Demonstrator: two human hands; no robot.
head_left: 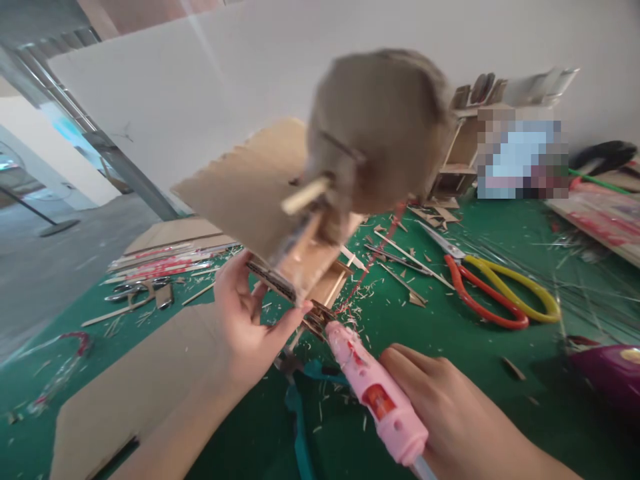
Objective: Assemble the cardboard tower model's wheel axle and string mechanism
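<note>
Cardboard model: raised above the green table; likely light, stiff, crushable at thin parts, best gripped by its thick base edge.
Left hand: thumb and fingers pinched on that edge.
Right hand: curled around the pink glue gun, nozzle at the base.
Beyond: scissors.

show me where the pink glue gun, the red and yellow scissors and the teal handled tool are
pink glue gun (pixel 365 378): head view, middle of its body
red and yellow scissors (pixel 455 285): head view, red handle
teal handled tool (pixel 299 427): head view, lower handle
</note>
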